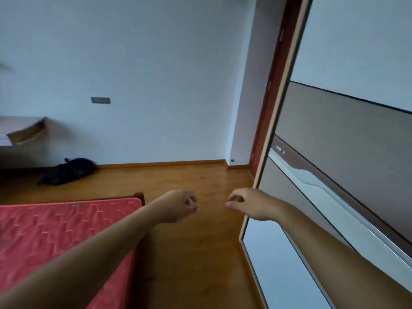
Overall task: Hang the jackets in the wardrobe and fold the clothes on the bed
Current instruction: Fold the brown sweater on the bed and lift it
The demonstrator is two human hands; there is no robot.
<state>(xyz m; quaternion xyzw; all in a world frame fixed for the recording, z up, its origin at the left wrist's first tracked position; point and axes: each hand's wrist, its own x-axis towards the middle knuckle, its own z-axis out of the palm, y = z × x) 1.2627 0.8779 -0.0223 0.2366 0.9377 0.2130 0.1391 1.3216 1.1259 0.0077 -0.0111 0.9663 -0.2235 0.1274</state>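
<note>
Left hand (pixel 178 206) and right hand (pixel 244 202) are out front and apart, over the floor (pixel 196 253). Fingers hang loosely curled and hold nothing. Probably free for the next garment. Bed (pixel 55 230) lies under the left arm, red mattress showing. Wardrobe (pixel 334 152) panel runs beside the right arm. No jackets or clothes in view. Black bag (pixel 69 171) lies by the far wall.

Brightness: dim and cool, a bluish cast over the plain white wall (pixel 156 63).
Source: unseen; only a soft sheen lay on the glossy orange-brown wooden floor (pixel 211 179).
Shadows: faint, soft-edged, deepest beside the red quilted mattress (pixel 55 230).
Blur: the whole frame was soft, the black bag (pixel 69 171) smeared.
Distortion: the tan-edged grey wardrobe door (pixel 334 141) leaned and stretched at the right edge.
</note>
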